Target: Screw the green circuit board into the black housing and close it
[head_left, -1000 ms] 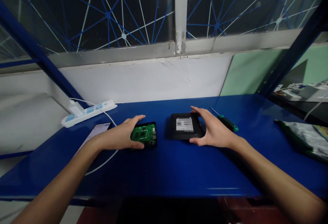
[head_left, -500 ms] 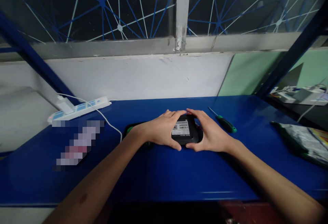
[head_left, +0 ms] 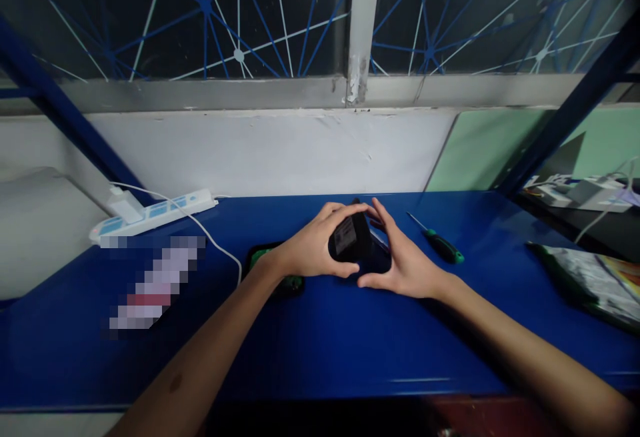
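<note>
A small black device cover with a white label (head_left: 349,238) is tipped up on its edge over the blue table (head_left: 320,350). My left hand (head_left: 313,250) grips its left side with curled fingers. My right hand (head_left: 405,263) cups the right side, thumb low and fingers up against it. To the left, partly behind my left wrist, lies the black case half with a green circuit board (head_left: 287,283).
A green-handled screwdriver (head_left: 440,245) lies to the right of my hands. A white power strip (head_left: 150,215) with a plugged charger and white cable sits at the back left. A blurred flat object (head_left: 155,283) lies left. A crumpled bag (head_left: 595,273) rests far right.
My left hand left the circuit-board half and joined my right hand on the black cover. Both hands have since tilted the cover up from lying flat.
</note>
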### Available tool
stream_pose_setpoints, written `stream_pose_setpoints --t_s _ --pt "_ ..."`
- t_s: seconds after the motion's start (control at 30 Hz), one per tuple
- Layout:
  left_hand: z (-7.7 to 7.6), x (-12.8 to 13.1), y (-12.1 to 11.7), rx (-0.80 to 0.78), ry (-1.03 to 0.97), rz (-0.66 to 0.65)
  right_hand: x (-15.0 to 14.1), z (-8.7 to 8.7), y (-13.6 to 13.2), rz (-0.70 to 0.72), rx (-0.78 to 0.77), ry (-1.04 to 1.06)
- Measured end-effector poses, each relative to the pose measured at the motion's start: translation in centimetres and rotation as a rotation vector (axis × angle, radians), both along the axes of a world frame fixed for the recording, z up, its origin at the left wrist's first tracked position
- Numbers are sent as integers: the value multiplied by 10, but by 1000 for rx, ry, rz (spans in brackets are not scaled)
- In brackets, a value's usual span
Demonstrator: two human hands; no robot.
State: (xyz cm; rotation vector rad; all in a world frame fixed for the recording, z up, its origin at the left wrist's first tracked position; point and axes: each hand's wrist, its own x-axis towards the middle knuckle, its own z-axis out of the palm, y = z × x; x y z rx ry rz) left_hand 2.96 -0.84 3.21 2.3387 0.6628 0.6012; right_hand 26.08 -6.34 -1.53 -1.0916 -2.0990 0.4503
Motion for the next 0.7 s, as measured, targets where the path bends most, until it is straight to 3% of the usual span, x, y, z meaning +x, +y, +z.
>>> stream_pose_setpoints --t_s 0.13,0.37,0.7 --pt "-7 -4 2 -28 -170 50 -6 0 9 45 -76 -13" --pt "-22 -3 2 -32 -217 49 -11 -11 16 104 -74 26" --pt "-23 0 3 -183 -246 14 -10 -14 15 85 -112 82"
